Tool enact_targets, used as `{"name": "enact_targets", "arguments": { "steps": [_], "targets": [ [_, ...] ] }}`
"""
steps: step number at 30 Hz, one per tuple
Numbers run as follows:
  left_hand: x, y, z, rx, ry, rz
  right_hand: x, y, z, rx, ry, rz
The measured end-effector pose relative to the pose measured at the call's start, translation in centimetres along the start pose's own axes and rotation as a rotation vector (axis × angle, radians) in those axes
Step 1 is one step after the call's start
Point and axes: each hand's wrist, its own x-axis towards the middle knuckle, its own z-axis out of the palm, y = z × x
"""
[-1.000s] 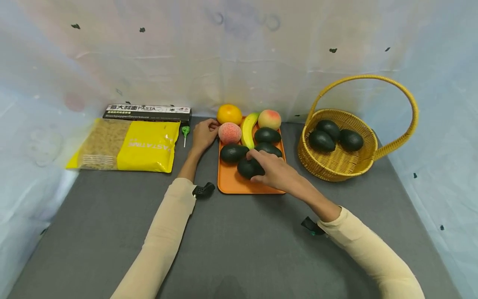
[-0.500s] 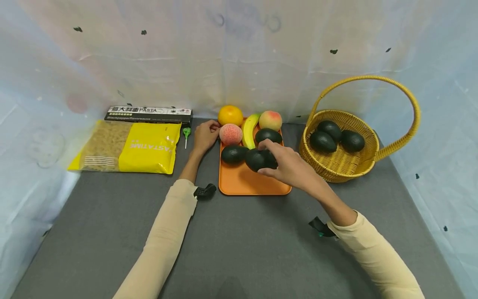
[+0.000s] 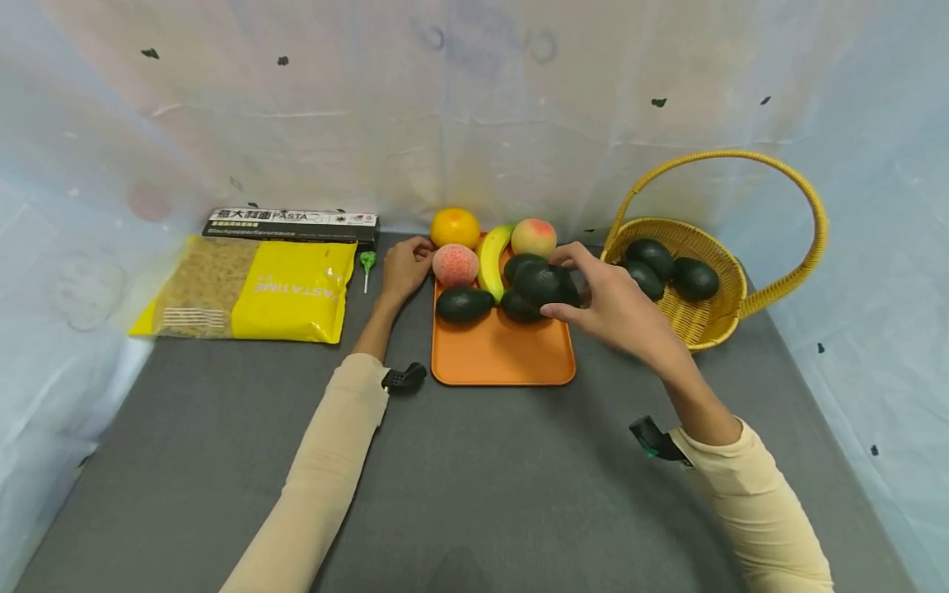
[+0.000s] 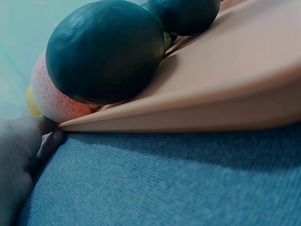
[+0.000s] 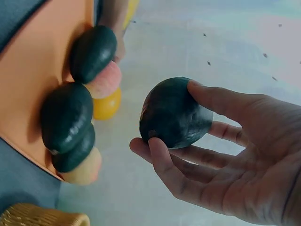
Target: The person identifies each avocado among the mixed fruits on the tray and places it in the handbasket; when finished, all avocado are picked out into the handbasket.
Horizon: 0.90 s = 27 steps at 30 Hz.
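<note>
My right hand (image 3: 619, 309) grips a dark green avocado (image 3: 547, 285) between thumb and fingers, raised above the right side of the orange tray (image 3: 504, 362). In the right wrist view the held avocado (image 5: 174, 113) is apart from the others. On the tray lie more avocados (image 3: 465, 305), a banana (image 3: 491, 262), a pink peach (image 3: 455, 265), a yellow-red peach (image 3: 534, 237) and an orange (image 3: 455, 227). My left hand (image 3: 405, 268) is at the tray's left edge; in the left wrist view its fingertips (image 4: 54, 132) pinch the rim beside the pink peach.
A wicker basket (image 3: 693, 333) with a tall handle stands to the right of the tray, with 3 avocados (image 3: 694, 278) visible inside. To the left lie a yellow pasta bag (image 3: 296, 288), a black pasta box (image 3: 292, 226) and a green lollipop (image 3: 366, 261). A pale curtain hangs behind.
My right hand has lifted the avocado off the front of the tray and carried it up and right, toward the basket. My left hand has stayed at the tray's edge.
</note>
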Motion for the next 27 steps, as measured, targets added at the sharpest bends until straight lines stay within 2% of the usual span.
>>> {"name": "enact_targets", "arguments": {
  "steps": [4,10,15,27],
  "targets": [
    [-0.1,0.0,-0.1,-0.005,0.001,0.002,-0.4,0.1,-1.1,-0.010,0.030,0.026],
    [-0.2,0.1,-0.1,0.008,0.000,-0.002,-0.9,0.3,-2.8,0.042,0.047,0.104],
    [-0.3,0.1,-0.1,0.012,-0.003,-0.004,-1.1,0.8,-3.9,0.061,0.097,0.144],
    [-0.2,0.3,-0.1,0.016,-0.001,-0.008,-0.9,3.4,-5.9,0.102,0.175,0.270]
  ]
}}
